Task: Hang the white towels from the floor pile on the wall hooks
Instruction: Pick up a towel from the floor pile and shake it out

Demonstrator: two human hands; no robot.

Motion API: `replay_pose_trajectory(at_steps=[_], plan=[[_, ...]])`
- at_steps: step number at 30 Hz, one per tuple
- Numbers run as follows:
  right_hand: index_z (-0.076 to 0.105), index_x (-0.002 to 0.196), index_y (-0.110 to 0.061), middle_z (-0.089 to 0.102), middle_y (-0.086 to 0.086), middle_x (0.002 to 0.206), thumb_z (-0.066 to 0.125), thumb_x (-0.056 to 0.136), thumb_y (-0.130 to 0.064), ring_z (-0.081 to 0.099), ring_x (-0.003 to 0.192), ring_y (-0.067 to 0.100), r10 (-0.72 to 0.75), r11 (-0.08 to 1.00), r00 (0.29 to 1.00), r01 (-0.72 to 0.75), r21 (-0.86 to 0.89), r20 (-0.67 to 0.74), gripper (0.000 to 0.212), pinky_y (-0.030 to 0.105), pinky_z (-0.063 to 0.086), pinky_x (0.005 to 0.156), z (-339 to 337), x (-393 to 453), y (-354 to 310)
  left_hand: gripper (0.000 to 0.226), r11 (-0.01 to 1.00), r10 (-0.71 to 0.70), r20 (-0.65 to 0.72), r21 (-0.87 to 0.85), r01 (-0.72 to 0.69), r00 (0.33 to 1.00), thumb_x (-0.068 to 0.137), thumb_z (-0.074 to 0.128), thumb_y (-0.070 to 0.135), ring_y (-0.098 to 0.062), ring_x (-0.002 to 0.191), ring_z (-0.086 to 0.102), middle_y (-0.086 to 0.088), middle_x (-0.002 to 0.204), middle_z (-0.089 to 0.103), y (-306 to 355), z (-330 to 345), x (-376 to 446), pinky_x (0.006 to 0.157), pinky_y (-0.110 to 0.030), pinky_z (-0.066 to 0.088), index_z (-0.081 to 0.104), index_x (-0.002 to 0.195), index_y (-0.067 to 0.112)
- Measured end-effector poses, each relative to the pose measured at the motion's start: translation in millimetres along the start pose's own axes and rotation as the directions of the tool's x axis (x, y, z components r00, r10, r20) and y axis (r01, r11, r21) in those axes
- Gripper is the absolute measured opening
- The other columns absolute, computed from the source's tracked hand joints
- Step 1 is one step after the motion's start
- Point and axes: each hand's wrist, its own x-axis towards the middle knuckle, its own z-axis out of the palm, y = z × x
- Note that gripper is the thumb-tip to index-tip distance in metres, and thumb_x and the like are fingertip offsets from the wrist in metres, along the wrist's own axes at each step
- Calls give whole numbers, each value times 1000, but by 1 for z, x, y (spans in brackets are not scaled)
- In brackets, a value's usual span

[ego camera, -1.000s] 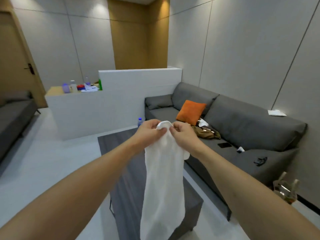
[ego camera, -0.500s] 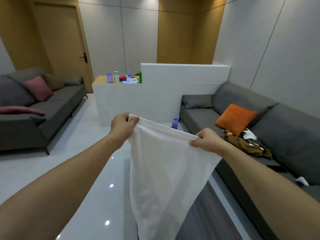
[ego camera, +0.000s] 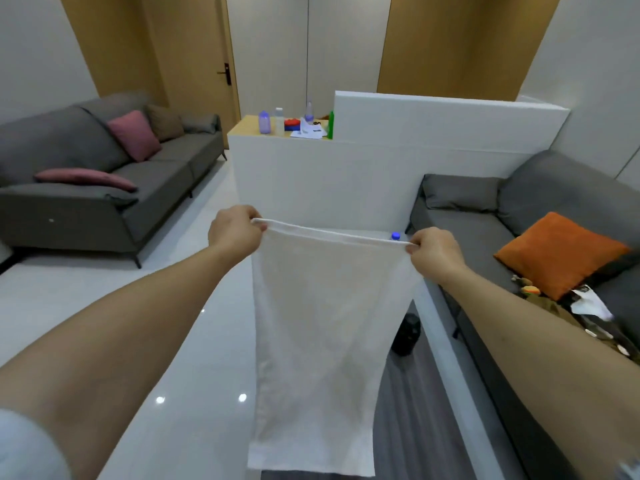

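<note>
A white towel (ego camera: pixel 322 334) hangs flat and full length in front of me, its top edge stretched level between my hands. My left hand (ego camera: pixel 233 232) pinches the top left corner. My right hand (ego camera: pixel 434 252) pinches the top right corner. Both arms reach forward at about chest height. The towel's lower edge hangs free near the bottom of the view. No wall hooks and no floor pile are in sight.
A white partition counter (ego camera: pixel 346 174) with bottles stands straight ahead. A grey sofa (ego camera: pixel 104 188) with pink cushions is at the left; another grey sofa (ego camera: pixel 485 230) with an orange cushion (ego camera: pixel 561 252) is at the right. A wooden door (ego camera: pixel 194 53) is behind. A dark rug (ego camera: pixel 415 410) lies below.
My hands have drawn apart, spreading the bunched towel out flat and level. My view has swung left, bringing the left sofa and door into sight.
</note>
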Motion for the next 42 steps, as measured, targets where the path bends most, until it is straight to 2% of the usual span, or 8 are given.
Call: replay_pose_trajectory(at_steps=[7, 15, 22, 26, 32, 35, 39, 42], plan=[[74, 100, -9, 73, 15, 98, 58, 95, -19, 64, 95, 32, -105, 956, 911, 203, 213, -398, 19, 27, 36, 73, -71, 84, -18, 14, 971, -34, -232, -240, -23, 972, 90, 60, 27, -28, 88, 65, -8, 91, 69, 74, -28, 66, 79, -38, 55, 70, 89, 18], [74, 94, -5, 74, 13, 91, 60, 91, -10, 65, 87, 28, -172, 917, 872, 312, 250, -458, 15, 23, 33, 69, -63, 20, 5, 10, 964, 40, -268, -245, -108, 963, 89, 61, 25, -11, 71, 51, 5, 78, 62, 54, -27, 0, 55, -21, 31, 66, 81, 20], [76, 91, -8, 74, 12, 87, 68, 87, -9, 67, 83, 33, -60, 950, 968, 130, 285, -243, 10, 31, 47, 73, 51, -117, 57, 12, 961, -68, 30, -268, 73, 997, 86, 62, 24, -14, 63, 57, 1, 71, 62, -52, 23, -139, 51, -23, 38, 64, 74, 21], [76, 93, -13, 74, 7, 85, 66, 88, -11, 65, 77, 25, 53, 956, 998, -43, 290, -29, 12, 25, 41, 67, 120, -212, 95, 14, 960, -146, 234, -200, 195, 961, 87, 60, 22, -19, 67, 59, -2, 73, 62, -108, 52, -228, 53, -24, 40, 66, 75, 21], [75, 94, -10, 74, 9, 87, 66, 88, -12, 63, 76, 24, 154, 967, 969, -188, 172, 192, 11, 24, 37, 64, 177, -331, 137, 14, 975, -190, 433, -19, 220, 881, 91, 60, 24, -15, 70, 58, 2, 73, 62, -166, 85, -337, 55, -24, 39, 67, 80, 19], [75, 96, -10, 73, 8, 88, 63, 92, -14, 66, 84, 24, 201, 966, 929, -240, 94, 312, 13, 29, 48, 70, 196, -372, 154, 11, 971, -232, 560, 85, 224, 795, 91, 61, 26, -13, 74, 57, 2, 78, 62, -191, 101, -375, 60, -24, 41, 67, 84, 19], [74, 98, -13, 69, 2, 85, 59, 96, -19, 62, 82, 17, 247, 962, 867, -273, -1, 434, 16, 24, 43, 71, 211, -393, 169, 9, 960, -279, 690, 196, 199, 667, 91, 62, 27, -14, 83, 58, 2, 87, 63, -210, 121, -398, 73, -26, 48, 67, 93, 20], [74, 93, -13, 67, 2, 82, 60, 96, -18, 59, 78, 17, 298, 945, 842, -326, -16, 449, 15, 23, 41, 68, 216, -384, 177, 11, 955, -296, 704, 213, 205, 646, 89, 62, 27, -13, 83, 60, 2, 87, 66, -210, 134, -391, 74, -27, 51, 70, 89, 19]])
